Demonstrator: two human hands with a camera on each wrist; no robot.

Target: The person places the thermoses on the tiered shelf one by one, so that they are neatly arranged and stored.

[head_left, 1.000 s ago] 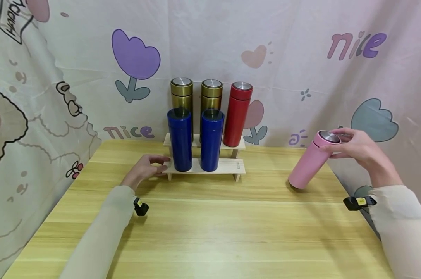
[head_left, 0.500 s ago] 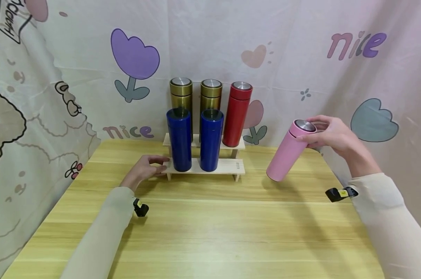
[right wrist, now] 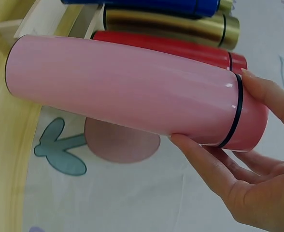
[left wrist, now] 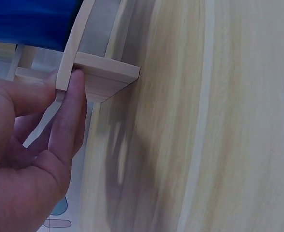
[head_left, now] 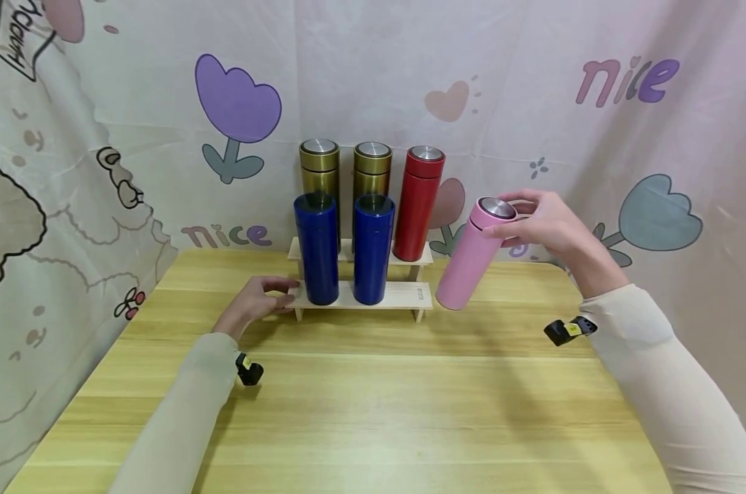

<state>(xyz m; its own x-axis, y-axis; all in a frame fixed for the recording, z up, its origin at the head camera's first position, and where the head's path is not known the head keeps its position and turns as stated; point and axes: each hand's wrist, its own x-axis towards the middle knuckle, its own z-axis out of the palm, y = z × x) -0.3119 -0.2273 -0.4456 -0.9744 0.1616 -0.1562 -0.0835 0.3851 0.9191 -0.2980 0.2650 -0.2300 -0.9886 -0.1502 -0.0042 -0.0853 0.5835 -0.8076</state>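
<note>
My right hand (head_left: 542, 223) grips a pink thermos bottle (head_left: 468, 264) near its silver-topped lid. The bottle is tilted, its base just right of the wooden rack (head_left: 406, 295) and off the table. In the left wrist view, my left hand (left wrist: 40, 140) pinches the left end of the rack's lower board between thumb and fingers. Two blue thermos bottles (head_left: 316, 254) (head_left: 373, 254) stand on that lower tier. Two gold thermos bottles (head_left: 320, 165) (head_left: 373, 165) and a red thermos bottle (head_left: 418, 206) stand on the upper tier behind, the gold ones partly hidden by the blue.
The rack stands toward the back of a wooden table (head_left: 373, 405). A patterned curtain (head_left: 502, 41) hangs close behind it and along the left side. Bare board shows to the right of the blue bottles on the lower tier.
My right hand has carried the pink thermos bottle up off the table and leftward, close to the rack's right end. My left hand keeps its place on the rack.
</note>
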